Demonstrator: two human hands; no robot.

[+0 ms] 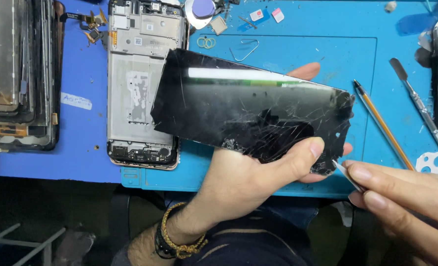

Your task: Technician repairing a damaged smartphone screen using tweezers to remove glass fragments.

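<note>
- Gripping a cracked black phone screen [248, 111], the left hand [248, 177] is closed on it from below, thumb pressed on the glass near its lower edge, fingertips showing past the far edge.
- The screen is held tilted above the worktop, its surface covered in fine cracks, with its lower right corner broken away.
- The right hand [401, 202] pinches a thin pale pick [346, 173] between thumb and fingers; its tip touches the screen's broken corner.
- A beaded bracelet [179, 241] circles the left wrist.
- Beneath lies a blue mat [298, 54] on the worktop.
- Behind the screen, an opened phone frame [137, 64] lies flat.
- To the right rest an orange pen [384, 125] and a metal spudger [421, 106].
- At far left sits a stack of old screens [17, 74].
</note>
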